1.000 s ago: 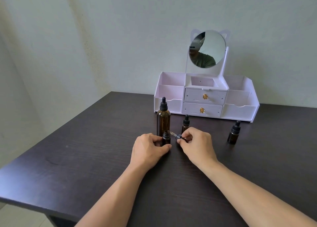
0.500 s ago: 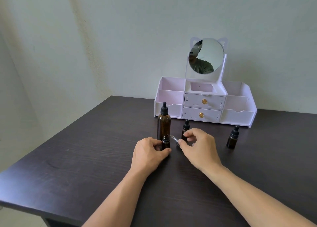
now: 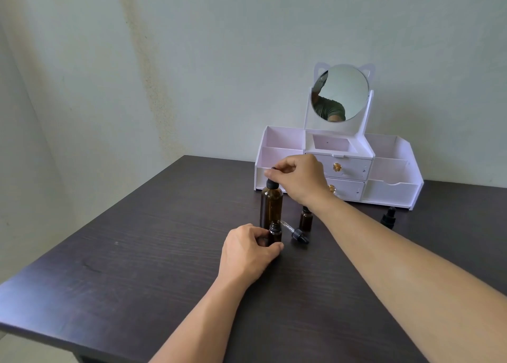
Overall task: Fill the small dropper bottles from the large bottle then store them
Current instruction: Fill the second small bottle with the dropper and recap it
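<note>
Tall amber glass bottle [image 3: 271,207] stands mid-table; right hand [image 3: 300,177] pinches its black dropper bulb [image 3: 271,182]. At six o'clock, left hand [image 3: 247,253] grips an uncapped small amber bottle [image 3: 275,233]. A loose black dropper [image 3: 295,233] lies at its three o'clock on the dark wooden table [image 3: 137,253].

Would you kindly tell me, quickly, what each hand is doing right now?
Left hand: grips the small uncapped amber glass dropper bottle on the dark wooden table.
Right hand: pinches the black dropper cap of the large amber bottle.
</note>
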The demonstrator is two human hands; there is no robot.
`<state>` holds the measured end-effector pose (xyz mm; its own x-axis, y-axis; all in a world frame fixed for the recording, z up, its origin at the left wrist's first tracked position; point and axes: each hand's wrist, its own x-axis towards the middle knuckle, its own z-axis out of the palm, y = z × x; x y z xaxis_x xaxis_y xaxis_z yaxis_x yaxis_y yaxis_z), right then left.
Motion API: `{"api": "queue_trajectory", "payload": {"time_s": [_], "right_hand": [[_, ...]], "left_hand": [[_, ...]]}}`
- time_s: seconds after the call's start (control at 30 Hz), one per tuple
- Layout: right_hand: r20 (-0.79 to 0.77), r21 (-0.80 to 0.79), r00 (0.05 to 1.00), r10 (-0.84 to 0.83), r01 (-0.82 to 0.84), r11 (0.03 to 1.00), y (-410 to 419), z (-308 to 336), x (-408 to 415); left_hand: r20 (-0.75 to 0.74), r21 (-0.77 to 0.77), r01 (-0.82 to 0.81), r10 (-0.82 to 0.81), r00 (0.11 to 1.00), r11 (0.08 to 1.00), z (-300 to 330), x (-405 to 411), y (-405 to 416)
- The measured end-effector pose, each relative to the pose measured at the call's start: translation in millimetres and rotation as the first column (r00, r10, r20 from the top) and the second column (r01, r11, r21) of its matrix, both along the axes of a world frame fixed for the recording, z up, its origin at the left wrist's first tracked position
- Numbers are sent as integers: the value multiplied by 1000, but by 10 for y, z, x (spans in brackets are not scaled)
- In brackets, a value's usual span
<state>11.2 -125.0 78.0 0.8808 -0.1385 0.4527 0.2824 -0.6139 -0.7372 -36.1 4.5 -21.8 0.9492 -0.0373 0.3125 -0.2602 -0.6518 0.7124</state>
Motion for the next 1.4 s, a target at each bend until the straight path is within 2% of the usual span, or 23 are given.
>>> {"api": "queue_trajectory", "payload": {"time_s": [0.3,0.67,0.77,0.93,1.4], "right_hand": [[26,80,1000,3,-5,997,39,-82,23],[3,211,993,120,-118,970,89,-131,2],[-13,195,995,96,-92,976,61,-126,13],[5,61,998,63,-63,996,31,-114,-40],[-34,191,978,205,-195,962,23,-128,-39]], "left_hand": [[12,-6,9,-8,1000,1000,-4,3,0],[5,-2,19,-19,1000,1000,-10,13,-5],[6,-6,17,-17,1000,1000,-15,18,-2],[8,-6,18,-18,1000,1000,-14,22,0],[16,3,20,-20,1000,1000,-4,9,-1]]}}
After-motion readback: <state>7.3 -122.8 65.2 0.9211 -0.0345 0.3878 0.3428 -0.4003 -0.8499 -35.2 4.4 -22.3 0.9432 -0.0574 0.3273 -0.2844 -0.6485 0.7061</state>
